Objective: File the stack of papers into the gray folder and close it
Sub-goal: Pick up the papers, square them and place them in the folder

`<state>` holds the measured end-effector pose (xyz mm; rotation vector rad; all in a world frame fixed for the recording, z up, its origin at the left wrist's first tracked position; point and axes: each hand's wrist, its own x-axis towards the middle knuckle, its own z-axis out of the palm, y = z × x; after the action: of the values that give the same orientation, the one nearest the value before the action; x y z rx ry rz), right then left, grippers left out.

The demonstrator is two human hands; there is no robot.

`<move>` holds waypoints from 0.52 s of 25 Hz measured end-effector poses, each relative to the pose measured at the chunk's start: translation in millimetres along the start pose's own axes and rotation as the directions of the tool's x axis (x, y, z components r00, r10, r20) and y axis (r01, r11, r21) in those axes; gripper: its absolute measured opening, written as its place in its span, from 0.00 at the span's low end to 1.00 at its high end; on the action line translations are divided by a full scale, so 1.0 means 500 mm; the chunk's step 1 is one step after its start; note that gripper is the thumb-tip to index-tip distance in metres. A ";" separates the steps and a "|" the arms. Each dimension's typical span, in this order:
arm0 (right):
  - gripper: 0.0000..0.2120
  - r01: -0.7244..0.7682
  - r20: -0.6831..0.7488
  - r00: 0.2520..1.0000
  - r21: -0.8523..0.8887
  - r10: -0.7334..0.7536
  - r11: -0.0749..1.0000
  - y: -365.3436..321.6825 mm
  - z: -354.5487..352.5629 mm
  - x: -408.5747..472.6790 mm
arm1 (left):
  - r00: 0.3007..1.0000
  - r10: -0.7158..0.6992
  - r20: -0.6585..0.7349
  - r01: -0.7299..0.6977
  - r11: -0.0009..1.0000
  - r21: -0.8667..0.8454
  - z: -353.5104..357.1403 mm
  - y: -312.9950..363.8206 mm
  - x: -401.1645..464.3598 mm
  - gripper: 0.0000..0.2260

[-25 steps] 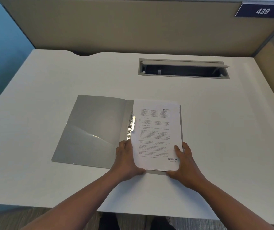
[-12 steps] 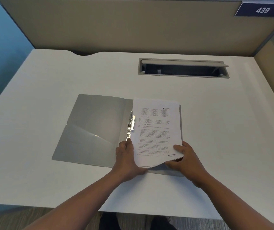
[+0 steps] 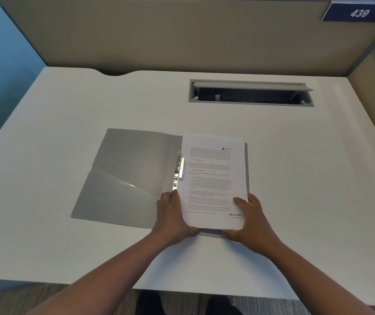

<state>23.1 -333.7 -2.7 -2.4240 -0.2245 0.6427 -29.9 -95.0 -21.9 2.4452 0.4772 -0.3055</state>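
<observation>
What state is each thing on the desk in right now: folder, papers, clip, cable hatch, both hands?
Gray folder: open, flat on the desk.
Stack of papers: lying on the folder's right half, not yet under the clip.
Metal clip: at the spine, beside the papers' left edge.
Cable hatch: lid propped open.
Left hand: gripping the stack's near left corner.
Right hand: gripping the near right corner.

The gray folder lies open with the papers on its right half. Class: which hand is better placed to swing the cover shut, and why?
Left. The left hand sits at the spine beside the open cover, while the right hand grips the papers at their far corner and can steady them.
</observation>
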 end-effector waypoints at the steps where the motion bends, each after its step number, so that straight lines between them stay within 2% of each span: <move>1: 0.54 -0.006 0.003 1.000 -0.048 0.006 0.999 0.001 0.003 -0.001 | 1.000 0.002 -0.004 -0.002 1.000 0.016 0.000 -0.001 -0.001 0.47; 4: 0.57 -0.025 0.004 1.000 -0.120 0.026 0.992 0.002 0.014 0.000 | 1.000 0.012 -0.005 -0.011 0.999 0.039 -0.001 -0.002 -0.001 0.48; 13: 0.57 -0.056 -0.036 0.998 -0.143 0.051 0.988 -0.007 0.030 -0.009 | 1.000 0.020 0.019 -0.020 1.000 -0.010 -0.007 -0.004 -0.004 0.47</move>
<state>11.7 -324.2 -9.4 -2.5846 -0.1995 0.6306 -32.2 -91.7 -19.7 2.4340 0.4448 -0.3175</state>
